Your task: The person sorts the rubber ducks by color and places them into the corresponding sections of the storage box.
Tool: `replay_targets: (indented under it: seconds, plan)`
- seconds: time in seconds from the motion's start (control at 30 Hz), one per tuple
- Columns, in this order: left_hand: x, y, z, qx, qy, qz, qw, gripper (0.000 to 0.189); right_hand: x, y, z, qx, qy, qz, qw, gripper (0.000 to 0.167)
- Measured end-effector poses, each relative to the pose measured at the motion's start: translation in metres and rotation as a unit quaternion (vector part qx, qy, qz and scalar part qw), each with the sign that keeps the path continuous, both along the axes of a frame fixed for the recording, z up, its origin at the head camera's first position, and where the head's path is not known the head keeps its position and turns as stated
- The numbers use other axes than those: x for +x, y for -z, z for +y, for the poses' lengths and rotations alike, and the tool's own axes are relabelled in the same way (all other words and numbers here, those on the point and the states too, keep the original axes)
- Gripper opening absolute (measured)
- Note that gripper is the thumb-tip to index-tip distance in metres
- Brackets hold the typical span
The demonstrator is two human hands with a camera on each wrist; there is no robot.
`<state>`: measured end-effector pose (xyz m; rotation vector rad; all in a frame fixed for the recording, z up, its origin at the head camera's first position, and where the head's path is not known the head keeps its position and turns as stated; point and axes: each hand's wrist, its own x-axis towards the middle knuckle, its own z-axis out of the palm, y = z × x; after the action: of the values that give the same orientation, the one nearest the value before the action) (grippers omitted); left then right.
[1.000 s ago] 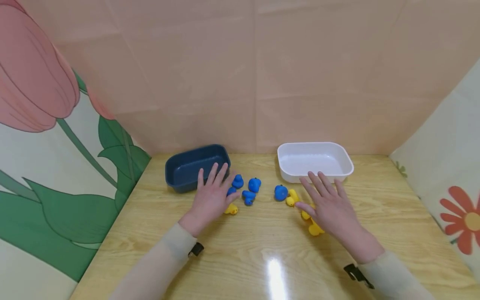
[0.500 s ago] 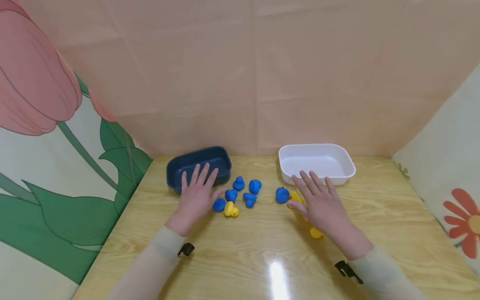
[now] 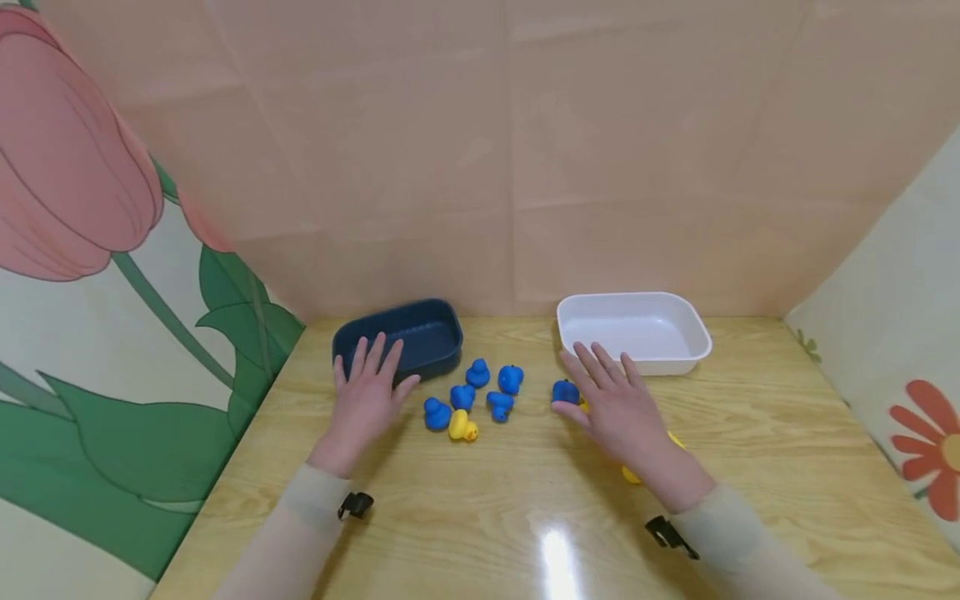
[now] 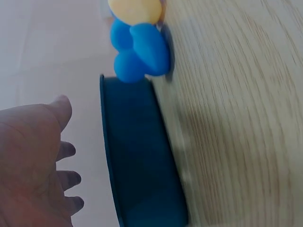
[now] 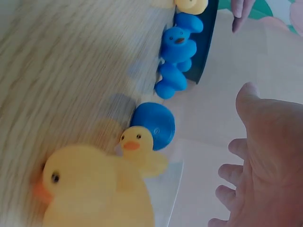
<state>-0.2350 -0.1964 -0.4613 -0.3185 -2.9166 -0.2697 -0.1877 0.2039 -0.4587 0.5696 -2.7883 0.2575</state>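
Observation:
My left hand (image 3: 363, 408) hovers with spread fingers over the near edge of the dark blue bin (image 3: 438, 312), holding nothing. To its right lie several blue rubber ducks (image 3: 437, 414) and one yellow duck (image 3: 462, 426), some tipped over. In front of the white bin (image 3: 633, 302) hangs my right hand (image 3: 618, 412), its fingers straight and apart, also holding nothing. Beneath it a blue duck (image 3: 565, 392) peeks out, and yellow ducks are mostly hidden in the head view. The right wrist view shows a large near yellow duck (image 5: 90, 189) and a smaller-looking one (image 5: 137, 142) beside the blue duck.
Both bins stand at the back of the wooden table (image 3: 480, 508), against a pink cloth backdrop (image 3: 480, 167). A flower-printed panel (image 3: 97, 400) borders the left side, another the right. A band with a black clip (image 3: 356, 505) sits at each wrist.
Both hands have drifted left, fingers still spread. The left hand has uncovered the blue and yellow ducks beside it. The right hand now covers more of the yellow ducks.

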Motion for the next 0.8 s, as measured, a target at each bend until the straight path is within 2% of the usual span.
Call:
replay_targets:
  seconds: [0.3,0.6,0.8]
  plan:
    - [-0.001,0.007,-0.025,0.043,-0.019,0.01,0.9988,0.074,-0.009,0.004,-0.023,0.003,-0.008,0.001,1.0,0.08]
    - [-0.002,0.011,-0.041,0.074,-0.037,0.019,0.9964,0.073,-0.013,0.008,-0.037,-0.005,-0.019,0.006,0.9998,0.079]
    - [-0.006,0.015,-0.051,0.101,-0.051,0.002,0.9936,0.075,-0.017,0.01,-0.045,-0.012,-0.024,0.011,0.9996,0.078]
